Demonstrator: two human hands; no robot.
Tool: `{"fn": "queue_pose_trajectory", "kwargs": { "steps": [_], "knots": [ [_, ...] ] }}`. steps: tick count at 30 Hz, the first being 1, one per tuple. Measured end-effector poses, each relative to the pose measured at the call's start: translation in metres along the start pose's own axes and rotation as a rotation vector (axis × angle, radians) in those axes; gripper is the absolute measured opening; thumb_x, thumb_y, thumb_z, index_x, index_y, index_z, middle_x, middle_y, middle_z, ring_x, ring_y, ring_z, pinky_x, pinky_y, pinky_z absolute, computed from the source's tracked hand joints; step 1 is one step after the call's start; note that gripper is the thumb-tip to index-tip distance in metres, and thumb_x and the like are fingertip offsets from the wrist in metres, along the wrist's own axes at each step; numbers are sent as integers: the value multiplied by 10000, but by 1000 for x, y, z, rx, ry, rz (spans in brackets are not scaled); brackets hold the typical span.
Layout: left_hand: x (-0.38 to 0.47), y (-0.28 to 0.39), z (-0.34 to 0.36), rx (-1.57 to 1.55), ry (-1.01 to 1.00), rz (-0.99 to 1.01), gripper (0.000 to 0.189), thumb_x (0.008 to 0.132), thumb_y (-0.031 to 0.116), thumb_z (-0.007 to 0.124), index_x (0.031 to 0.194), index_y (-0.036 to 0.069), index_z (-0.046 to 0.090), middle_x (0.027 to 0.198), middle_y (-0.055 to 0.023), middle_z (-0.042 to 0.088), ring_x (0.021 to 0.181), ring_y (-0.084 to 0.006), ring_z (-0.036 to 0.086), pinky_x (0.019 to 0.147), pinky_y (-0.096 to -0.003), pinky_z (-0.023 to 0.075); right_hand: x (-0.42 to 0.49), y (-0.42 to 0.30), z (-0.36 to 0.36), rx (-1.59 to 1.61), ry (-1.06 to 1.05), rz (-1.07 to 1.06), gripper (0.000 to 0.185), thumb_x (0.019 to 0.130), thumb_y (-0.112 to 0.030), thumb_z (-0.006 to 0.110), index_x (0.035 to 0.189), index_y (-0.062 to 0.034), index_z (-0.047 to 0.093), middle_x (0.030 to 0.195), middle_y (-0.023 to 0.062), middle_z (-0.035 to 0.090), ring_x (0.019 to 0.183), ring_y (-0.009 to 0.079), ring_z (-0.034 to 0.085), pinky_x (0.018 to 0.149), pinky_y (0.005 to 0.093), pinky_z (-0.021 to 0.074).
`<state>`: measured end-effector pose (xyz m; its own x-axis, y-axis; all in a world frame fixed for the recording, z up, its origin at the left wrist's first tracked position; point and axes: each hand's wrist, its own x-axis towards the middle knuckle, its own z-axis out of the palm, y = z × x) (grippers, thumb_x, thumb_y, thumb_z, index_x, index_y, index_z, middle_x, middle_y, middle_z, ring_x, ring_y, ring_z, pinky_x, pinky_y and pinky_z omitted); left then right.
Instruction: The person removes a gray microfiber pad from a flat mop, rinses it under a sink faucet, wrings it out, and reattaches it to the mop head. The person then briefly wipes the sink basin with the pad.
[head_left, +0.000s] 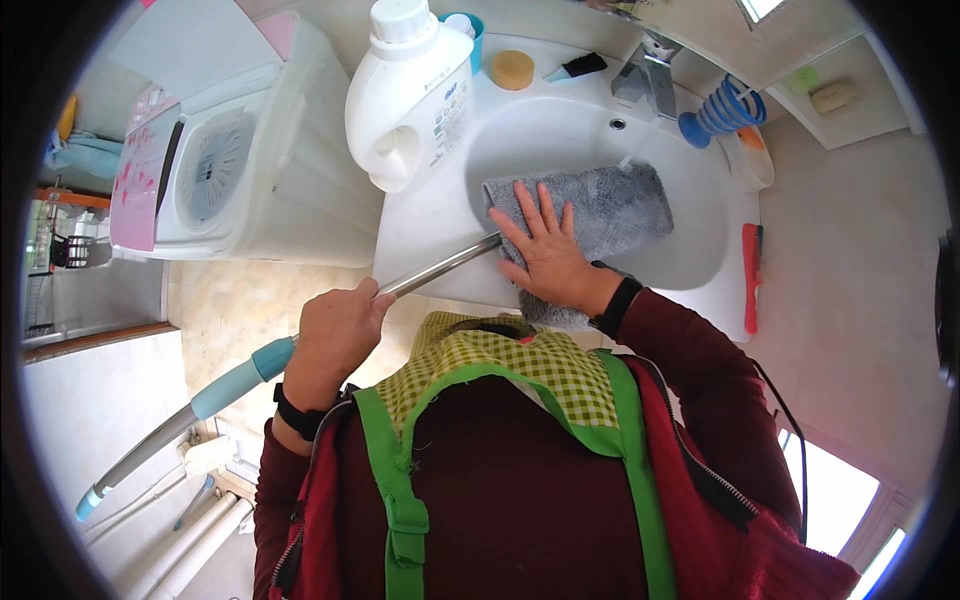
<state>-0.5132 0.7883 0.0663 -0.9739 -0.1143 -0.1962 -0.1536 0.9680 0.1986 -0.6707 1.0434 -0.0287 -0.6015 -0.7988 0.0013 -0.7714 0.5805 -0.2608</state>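
My left hand grips the metal pole of a mop, just above its light-blue sleeve. The pole slants up from the lower left to the washbasin. My right hand lies with fingers spread on the grey microfibre mop pad. Part of the pad rests in the white basin, and more grey cloth hangs over its front edge below my right wrist. Water seems to run from the chrome tap onto the pad's far edge. The joint between pole and pad is hidden under my right hand.
A white detergent bottle stands on the basin's left ledge. Behind the bowl lie a yellow sponge and a black-bristled brush. A blue spiral holder and a red comb are at right. A twin-tub washing machine stands left.
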Motion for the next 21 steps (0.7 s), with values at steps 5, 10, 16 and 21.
{"fn": "queue_pose_trajectory", "kwargs": {
  "steps": [5, 10, 16, 21],
  "knots": [
    [6, -11, 6, -49, 97, 236, 216, 846, 214, 640, 887, 35, 527, 667, -164, 605, 657, -361, 599, 589, -454, 459, 2, 2, 0, 122, 39, 35, 600, 910, -421, 534, 1448, -242, 339, 1566, 192, 41, 1426, 452, -24, 1071, 673, 54],
    [9, -24, 12, -66, 10, 195, 234, 810, 187, 667, 954, 60, 533, 707, -162, 617, 722, -374, 608, 627, -466, 464, -32, 62, -23, 502, 358, 69, 644, 910, -450, 535, 1432, -122, 350, 1539, 207, 160, 1429, 408, 84, 1084, 629, 163],
    [-5, -39, 19, -260, -29, 108, 227, 819, 222, 675, 964, 76, 580, 707, -153, 634, 698, -380, 613, 618, -452, 475, -62, 145, -37, 162, 282, 1110, 945, 817, -636, 571, 1459, -32, 233, 1523, 271, 113, 1392, 485, 123, 1108, 529, 235],
    [-8, -36, 23, -366, -42, 29, 209, 821, 221, 677, 948, 81, 589, 687, -138, 626, 676, -358, 616, 600, -424, 473, -48, 185, -46, 401, 694, 851, 911, 792, -542, 668, 1430, -2, 305, 1489, 335, 75, 1367, 505, 176, 1107, 469, 274]
  ]
}}
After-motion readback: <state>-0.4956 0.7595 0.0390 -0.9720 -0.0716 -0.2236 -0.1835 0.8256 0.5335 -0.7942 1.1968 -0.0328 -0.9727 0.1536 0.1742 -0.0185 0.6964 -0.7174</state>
